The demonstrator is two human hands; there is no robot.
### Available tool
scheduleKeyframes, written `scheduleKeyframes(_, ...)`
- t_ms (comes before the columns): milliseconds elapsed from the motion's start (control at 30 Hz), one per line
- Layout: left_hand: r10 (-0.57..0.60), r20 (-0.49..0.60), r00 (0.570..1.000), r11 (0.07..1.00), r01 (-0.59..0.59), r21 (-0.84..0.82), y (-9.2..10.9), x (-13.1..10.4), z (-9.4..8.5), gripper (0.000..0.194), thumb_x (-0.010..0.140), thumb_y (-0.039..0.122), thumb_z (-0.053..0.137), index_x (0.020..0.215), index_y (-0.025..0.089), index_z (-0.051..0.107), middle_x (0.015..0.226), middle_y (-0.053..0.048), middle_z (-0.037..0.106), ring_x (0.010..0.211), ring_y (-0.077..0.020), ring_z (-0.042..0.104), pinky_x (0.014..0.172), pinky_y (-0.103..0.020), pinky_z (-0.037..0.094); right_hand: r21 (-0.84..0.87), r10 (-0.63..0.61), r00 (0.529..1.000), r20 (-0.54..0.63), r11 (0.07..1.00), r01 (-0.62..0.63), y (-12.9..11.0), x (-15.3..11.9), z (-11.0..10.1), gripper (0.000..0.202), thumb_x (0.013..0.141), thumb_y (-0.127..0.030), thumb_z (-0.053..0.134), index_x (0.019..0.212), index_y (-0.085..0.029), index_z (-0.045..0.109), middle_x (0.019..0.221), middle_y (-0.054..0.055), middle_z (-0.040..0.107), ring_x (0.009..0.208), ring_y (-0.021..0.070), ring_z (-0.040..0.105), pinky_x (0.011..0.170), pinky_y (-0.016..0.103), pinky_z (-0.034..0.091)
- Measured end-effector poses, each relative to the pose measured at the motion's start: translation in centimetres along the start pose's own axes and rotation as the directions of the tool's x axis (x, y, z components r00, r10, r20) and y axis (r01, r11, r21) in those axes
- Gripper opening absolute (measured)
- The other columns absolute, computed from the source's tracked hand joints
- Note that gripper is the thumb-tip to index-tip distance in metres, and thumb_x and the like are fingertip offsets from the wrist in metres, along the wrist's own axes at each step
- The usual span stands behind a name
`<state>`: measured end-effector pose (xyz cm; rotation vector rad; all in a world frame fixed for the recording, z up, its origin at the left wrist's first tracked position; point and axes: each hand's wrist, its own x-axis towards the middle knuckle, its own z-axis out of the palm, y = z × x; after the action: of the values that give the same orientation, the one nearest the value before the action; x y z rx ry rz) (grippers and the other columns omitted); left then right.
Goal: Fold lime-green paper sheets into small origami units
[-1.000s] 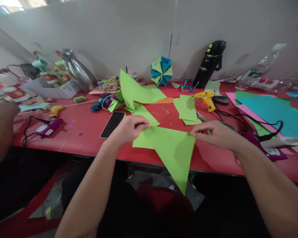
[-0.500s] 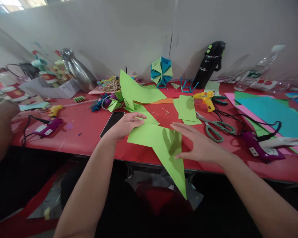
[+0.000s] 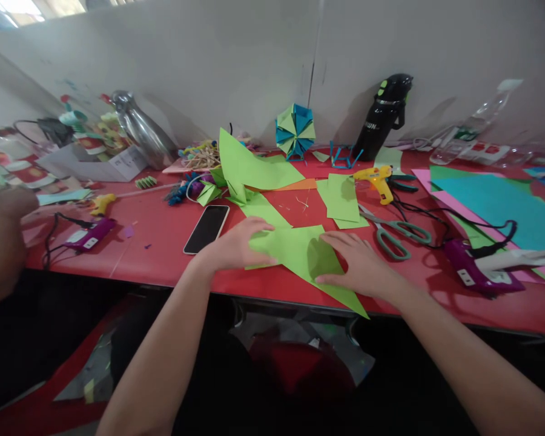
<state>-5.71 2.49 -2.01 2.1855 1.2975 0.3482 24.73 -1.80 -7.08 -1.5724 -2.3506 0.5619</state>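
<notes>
A light green sheet of paper lies at the table's front edge, its pointed right corner reaching over the edge. At its left end is my left hand, thumb and fingers apart and resting on the paper. My right hand is curved with its fingers spread, at the right side of the same sheet; its shadow falls on the paper. Whether the right fingertips press on the sheet, I cannot tell. Left of my left hand lies a phone. Behind the sheet stands a curled green paper piece.
Scissors, a yellow glue gun and smaller green sheets lie to the right. Beyond them are a purple power strip and coloured paper. A black bottle stands behind. A co-worker's arm is at far left.
The green sheet has turned and drawn up, so less of it hangs over the table edge. My left hand has come down and right onto its left end; my right hand has shifted slightly.
</notes>
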Motion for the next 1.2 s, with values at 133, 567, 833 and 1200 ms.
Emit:
scheduleKeyframes(133,-0.017,0.178,0.984,0.947,-0.041,0.317,1.2,-2.1,1.0,0.104,0.065,0.059,0.082,0.154,0.029,0.037,0.165,-0.012,0.025,0.15,-0.0414,0.024,0.119,-0.062,0.022,-0.022,0.04,0.999,0.008,0.999,-0.04,0.2,0.1,0.1,0.095,0.074,-0.075,0.066,0.151,-0.024,0.042,0.156,0.015,0.044,0.143,0.0403,0.038,0.114,0.064,0.031)
scheduleKeyframes(567,0.077,0.022,0.997,0.881,-0.078,0.467,3.0,-3.6,3.7,0.075,0.079,0.063,0.069,0.139,0.02,0.054,0.149,-0.015,0.051,0.144,-0.0384,0.035,0.116,-0.057,0.026,0.112,0.082,0.996,-0.021,0.991,-0.079,1.5,0.1,0.2,0.09,0.073,-0.061,0.076,0.151,-0.031,0.044,0.146,0.011,0.055,0.135,0.0362,0.047,0.11,0.055,0.039)
scheduleKeyframes(833,0.123,-0.143,0.982,0.871,-0.038,0.49,3.3,-2.4,4.9,0.024,0.087,0.03,0.059,0.107,0.02,0.071,0.102,-0.008,0.076,0.115,-0.0302,0.063,0.105,-0.053,0.033,0.435,0.04,0.995,-0.089,0.9,0.003,0.9,0.1,1.2,0.089,0.079,-0.042,0.077,0.156,-0.037,0.031,0.156,0.006,0.046,0.13,0.0307,0.054,0.108,0.051,0.045)
scheduleKeyframes(1200,-0.073,-0.291,0.954,0.972,0.134,0.194,2.3,-1.3,3.0,0.032,0.098,0.036,0.045,0.071,0.019,0.053,0.062,0.001,0.055,0.058,-0.0148,0.051,0.056,-0.029,0.028,0.693,0.266,0.958,0.103,0.672,-0.261,0.9,0.2,-1.1,0.073,0.076,-0.048,0.077,0.139,-0.02,0.053,0.114,0.015,0.072,0.106,0.0302,0.069,0.094,0.049,0.056)
